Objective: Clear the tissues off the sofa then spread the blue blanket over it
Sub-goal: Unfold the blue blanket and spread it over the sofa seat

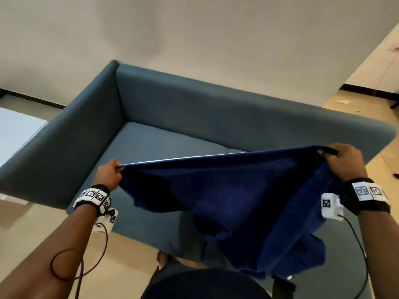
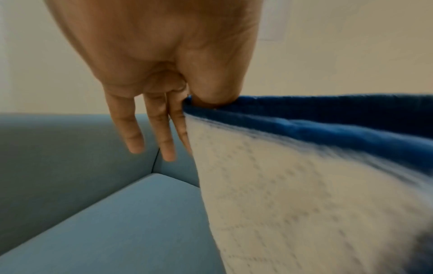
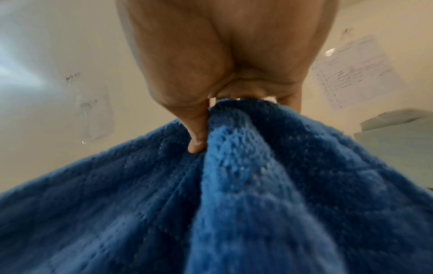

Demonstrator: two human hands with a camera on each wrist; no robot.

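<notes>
1. Spreading step, I judge: no tissues on the visible sofa [image 1: 164,145].
2. My left hand [image 1: 110,173] and right hand [image 1: 343,162] pinch the blue blanket [image 1: 237,190], stretched between my fingers [image 2: 136,129].
3. Next: fling it forward, beyond my fingers.

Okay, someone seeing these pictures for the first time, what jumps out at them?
The blue blanket, stretched taut in mid-air between the two hands, fills the centre. The left hand pinches one end of its upper edge and the right hand grips the other. Behind it stands the grey-blue sofa, its visible seat bare of tissues.
</notes>
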